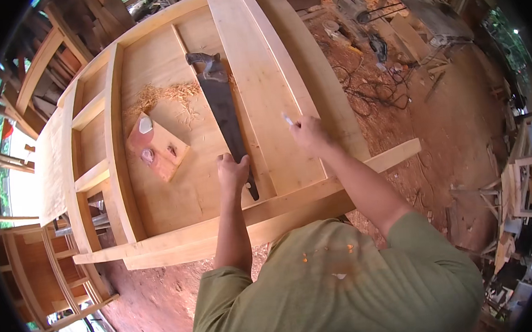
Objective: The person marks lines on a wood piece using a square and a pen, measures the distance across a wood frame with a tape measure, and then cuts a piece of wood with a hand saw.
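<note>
A hand saw (pixel 222 110) with a dark blade and a worn grip at its far end lies on the wooden panel (pixel 176 203). My left hand (pixel 232 171) is closed at the near part of its blade, with the thumb over the metal. My right hand (pixel 311 136) is closed round a short, slim white thing (pixel 287 118), whose kind is too small to tell. That hand is above a long pale board (pixel 267 98) lying along the panel, right of the saw. A narrow strip (pixel 283 60) runs along the board's right side.
Left of the saw sits a reddish wood block (pixel 157 148) bearing a whitish patch and small items. Curly shavings (pixel 166 99) are behind it. A framed lattice (pixel 116 139) borders the left, and a beam (pixel 365 171) crosses the front. Cables (pixel 384 93) and a motor (pixel 350 6) are on the ground.
</note>
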Available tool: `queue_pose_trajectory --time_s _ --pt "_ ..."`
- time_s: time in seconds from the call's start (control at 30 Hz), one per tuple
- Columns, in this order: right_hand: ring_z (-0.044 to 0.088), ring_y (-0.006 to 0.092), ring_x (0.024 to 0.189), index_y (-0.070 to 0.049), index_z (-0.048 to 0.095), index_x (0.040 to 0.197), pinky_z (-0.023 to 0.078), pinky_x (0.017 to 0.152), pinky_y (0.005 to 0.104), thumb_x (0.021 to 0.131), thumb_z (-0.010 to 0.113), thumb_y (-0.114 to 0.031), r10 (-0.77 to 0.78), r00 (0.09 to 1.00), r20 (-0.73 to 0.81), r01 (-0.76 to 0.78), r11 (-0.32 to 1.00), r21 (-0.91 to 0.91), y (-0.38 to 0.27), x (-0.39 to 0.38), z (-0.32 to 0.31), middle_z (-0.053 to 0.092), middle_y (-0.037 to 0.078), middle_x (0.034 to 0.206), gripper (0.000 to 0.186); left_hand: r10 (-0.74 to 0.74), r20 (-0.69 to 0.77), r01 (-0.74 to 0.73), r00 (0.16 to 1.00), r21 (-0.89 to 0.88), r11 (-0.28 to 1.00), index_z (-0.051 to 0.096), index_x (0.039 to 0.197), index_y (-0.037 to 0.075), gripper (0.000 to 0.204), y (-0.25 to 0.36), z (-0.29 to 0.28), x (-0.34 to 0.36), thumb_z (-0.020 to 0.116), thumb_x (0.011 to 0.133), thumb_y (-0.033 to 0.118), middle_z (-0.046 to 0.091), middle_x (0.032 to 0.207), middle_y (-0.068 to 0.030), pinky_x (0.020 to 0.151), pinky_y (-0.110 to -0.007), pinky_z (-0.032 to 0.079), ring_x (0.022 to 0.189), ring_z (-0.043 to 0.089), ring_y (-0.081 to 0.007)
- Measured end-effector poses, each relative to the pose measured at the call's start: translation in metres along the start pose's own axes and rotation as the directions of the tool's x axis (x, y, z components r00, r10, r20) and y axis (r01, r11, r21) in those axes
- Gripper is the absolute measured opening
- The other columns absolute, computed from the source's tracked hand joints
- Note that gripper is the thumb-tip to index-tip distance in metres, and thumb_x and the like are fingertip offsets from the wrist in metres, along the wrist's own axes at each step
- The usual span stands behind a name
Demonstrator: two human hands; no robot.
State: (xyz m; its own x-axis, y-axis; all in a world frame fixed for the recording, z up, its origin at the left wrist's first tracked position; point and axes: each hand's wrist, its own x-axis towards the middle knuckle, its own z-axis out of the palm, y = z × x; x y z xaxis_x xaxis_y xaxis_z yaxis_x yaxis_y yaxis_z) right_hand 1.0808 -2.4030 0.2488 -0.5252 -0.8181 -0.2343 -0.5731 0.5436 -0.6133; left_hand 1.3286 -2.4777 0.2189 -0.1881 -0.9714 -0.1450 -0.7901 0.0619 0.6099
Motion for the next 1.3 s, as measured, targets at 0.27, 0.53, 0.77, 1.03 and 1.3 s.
queue_pose_trajectory --time_s 0.27,0.53,0.77,1.03,1.3 --pt "0.064 0.0414 0.097 0.002 0.059 0.112 0.053 0.084 0.0469 0.091 0.064 -0.024 -0.306 0.883 -0.356 0.308 0.950 -0.052 -0.016 -0.006 -0.006 0.064 0.026 0.107 0.034 0.046 0.021 -0.046 0.999 -0.013 0.999 0.062 0.089 -0.005 0.042 -0.010 -0.001 0.013 0.081 0.072 0.028 0.065 0.091 -0.0225 0.080 -0.046 0.053 0.089 0.066 -0.0385" --pt "0.061 0.0147 0.088 0.003 0.064 0.107 0.050 0.077 0.0266 0.091 0.063 -0.004 -0.007 0.910 -0.415 0.192 0.894 0.405 0.082 -0.192 -0.028 0.062 0.009 0.098 0.017 0.094 0.288 0.124 0.953 -0.655 0.745 0.055 0.080 0.007 0.026 -0.018 -0.026 0.044 0.078 0.085 0.016 0.062 0.073 0.0004 0.052 -0.024 0.044 0.059 0.055 -0.0075" --pt "0.055 0.0083 0.076 0.000 0.066 0.109 0.048 0.070 0.0247 0.093 0.062 -0.005 0.317 0.756 -0.573 -0.019 0.885 0.464 0.163 -0.264 -0.043 0.063 0.002 0.091 0.017 0.170 0.158 0.054 0.973 -0.866 0.496 0.057 0.082 0.007 0.013 0.064 -0.135 0.064 0.069 0.086 0.003 0.055 0.073 -0.0022 0.052 -0.025 0.045 0.068 0.058 -0.0106" --pt "0.057 0.0106 0.074 -0.001 0.064 0.106 0.048 0.066 0.0262 0.094 0.061 -0.007 0.162 0.770 -0.617 0.223 0.838 0.498 0.172 -0.262 -0.055 0.062 0.004 0.088 0.014 0.296 0.025 -0.160 0.955 -0.796 0.583 0.054 0.075 0.016 0.021 0.144 -0.149 -0.013 0.068 0.087 0.007 0.064 0.077 0.0011 0.051 -0.022 0.040 0.060 0.056 -0.0064" --pt "0.056 0.0098 0.073 -0.001 0.060 0.115 0.049 0.065 0.0255 0.091 0.064 -0.006 0.134 0.762 -0.633 0.322 0.771 0.550 0.268 -0.307 -0.121 0.061 0.005 0.092 0.025 0.626 -0.080 -0.355 0.775 -0.875 0.328 0.058 0.085 0.009 0.010 0.213 -0.147 -0.205 0.061 0.086 0.000 0.067 0.094 -0.0084 0.063 -0.025 0.044 0.077 0.060 -0.0149"
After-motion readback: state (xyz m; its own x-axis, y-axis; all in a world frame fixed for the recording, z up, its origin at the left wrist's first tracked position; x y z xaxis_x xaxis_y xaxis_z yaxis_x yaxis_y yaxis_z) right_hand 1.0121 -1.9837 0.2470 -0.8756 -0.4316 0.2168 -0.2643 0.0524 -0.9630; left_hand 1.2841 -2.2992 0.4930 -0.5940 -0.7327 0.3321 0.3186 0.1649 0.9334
